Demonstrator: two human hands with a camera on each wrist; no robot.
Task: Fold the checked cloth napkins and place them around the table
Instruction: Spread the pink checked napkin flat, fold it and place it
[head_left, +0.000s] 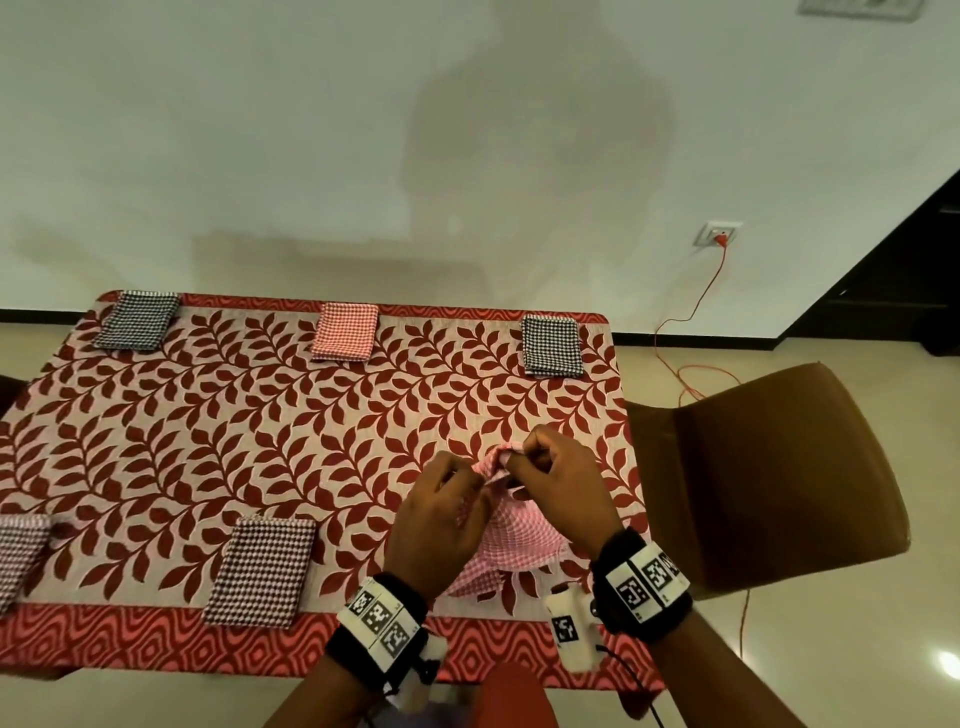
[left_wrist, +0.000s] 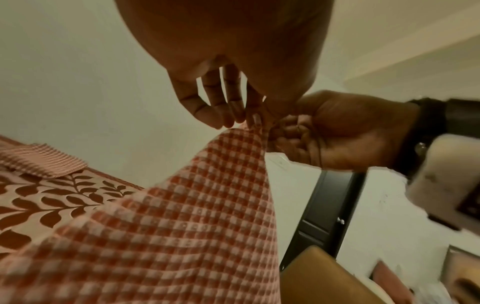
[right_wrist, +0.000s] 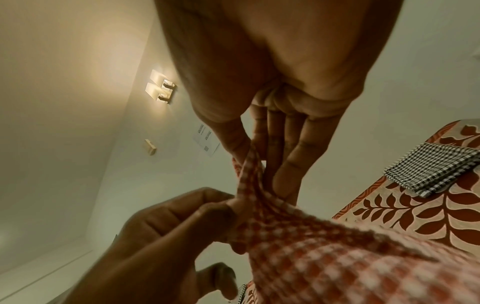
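Note:
A red-and-white checked napkin (head_left: 514, 540) hangs bunched above the table's near right part, lifted by its top edge. My left hand (head_left: 447, 514) pinches that edge, and my right hand (head_left: 556, 478) pinches it right beside, the two hands almost touching. In the left wrist view the napkin (left_wrist: 182, 226) drapes down from the left fingertips (left_wrist: 249, 117). The right wrist view shows the napkin (right_wrist: 324, 257) caught between thumb and fingers (right_wrist: 249, 152). Several folded checked napkins lie on the table: black ones (head_left: 137, 319) (head_left: 551, 345), a red one (head_left: 345, 331), dark red ones (head_left: 262, 569) (head_left: 18, 551).
The table (head_left: 208, 415) wears a red leaf-pattern cloth. A brown chair (head_left: 769, 478) stands at its right side. An orange cable (head_left: 691, 332) runs from a wall socket (head_left: 719, 234) down to the floor. A dark cabinet (head_left: 893, 270) stands at the far right.

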